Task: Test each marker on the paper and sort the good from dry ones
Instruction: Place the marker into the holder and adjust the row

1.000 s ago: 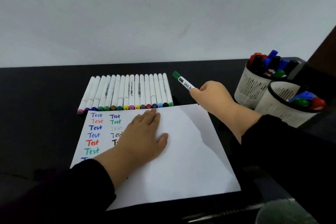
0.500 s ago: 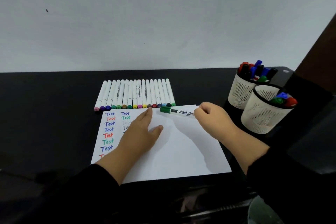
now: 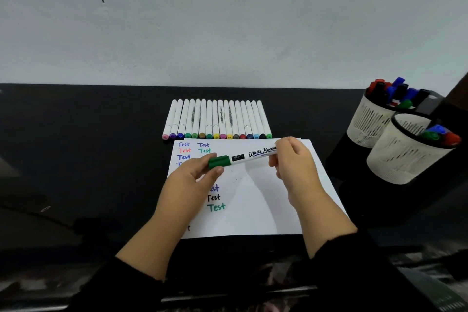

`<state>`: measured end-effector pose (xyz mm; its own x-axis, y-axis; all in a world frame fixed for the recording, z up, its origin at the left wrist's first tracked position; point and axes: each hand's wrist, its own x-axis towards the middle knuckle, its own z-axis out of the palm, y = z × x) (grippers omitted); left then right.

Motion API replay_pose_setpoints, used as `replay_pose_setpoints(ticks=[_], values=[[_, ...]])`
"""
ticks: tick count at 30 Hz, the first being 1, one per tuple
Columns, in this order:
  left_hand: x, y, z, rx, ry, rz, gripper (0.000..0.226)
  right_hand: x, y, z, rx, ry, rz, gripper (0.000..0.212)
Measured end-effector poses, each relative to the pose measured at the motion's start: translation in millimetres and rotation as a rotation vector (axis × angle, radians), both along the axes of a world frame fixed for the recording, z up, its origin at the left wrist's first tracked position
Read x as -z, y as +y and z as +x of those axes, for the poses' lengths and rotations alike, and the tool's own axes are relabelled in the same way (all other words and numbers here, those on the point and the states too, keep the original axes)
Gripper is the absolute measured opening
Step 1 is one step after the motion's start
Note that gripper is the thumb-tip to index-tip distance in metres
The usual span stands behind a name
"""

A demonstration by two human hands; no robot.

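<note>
A white whiteboard marker (image 3: 244, 157) with a green cap is held level above the white paper (image 3: 255, 210). My left hand (image 3: 195, 177) pinches the green cap at the marker's left end. My right hand (image 3: 293, 159) grips the white barrel at its right end. The cap is still on the marker. The paper carries several coloured "Test" words in two columns on its left side, partly hidden under my left hand.
A row of several white pens with coloured ends (image 3: 216, 119) lies just beyond the paper. Two white mesh cups stand at the right: the far one (image 3: 367, 121) and the near one (image 3: 402, 159), both holding markers. The table (image 3: 88, 159) is black.
My left hand has lifted off the paper and taken hold of the green cap. The right hand has brought the marker in over the paper and turned it level.
</note>
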<state>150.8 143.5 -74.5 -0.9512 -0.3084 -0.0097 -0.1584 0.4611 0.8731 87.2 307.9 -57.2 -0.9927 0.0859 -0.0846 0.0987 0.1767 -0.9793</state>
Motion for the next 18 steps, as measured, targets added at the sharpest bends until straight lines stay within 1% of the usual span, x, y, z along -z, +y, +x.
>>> replay_pose_setpoints(ticks=[3, 4, 9, 12, 13, 18], values=[[-1.1, -3.9, 3.8, -0.025, -0.014, 0.098, 0.015, 5.6, -13.6, 0.8, 0.060, -0.092, -0.144, 0.019], [-1.8, -4.8, 4.9, -0.022, -0.022, 0.116, 0.013, 7.7, -17.7, 1.7, 0.063, -0.119, -0.195, 0.019], [-4.9, -14.3, 3.8, -0.026, -0.042, 0.179, 0.017, 17.7, -31.0, 6.2, 0.013, -0.226, -0.458, 0.017], [-3.9, -19.0, 4.1, -0.011, -0.089, 0.161, 0.018, 18.7, -37.5, 6.0, -0.061, -0.298, -0.638, 0.019], [-2.5, -19.3, 4.6, -0.002, -0.106, 0.155, 0.018, 19.4, -39.0, 5.7, -0.080, -0.302, -0.659, 0.020], [3.6, -13.6, 7.8, 0.041, -0.106, 0.117, 0.018, 25.3, -47.2, 8.9, -0.176, -0.262, -0.598, 0.018]])
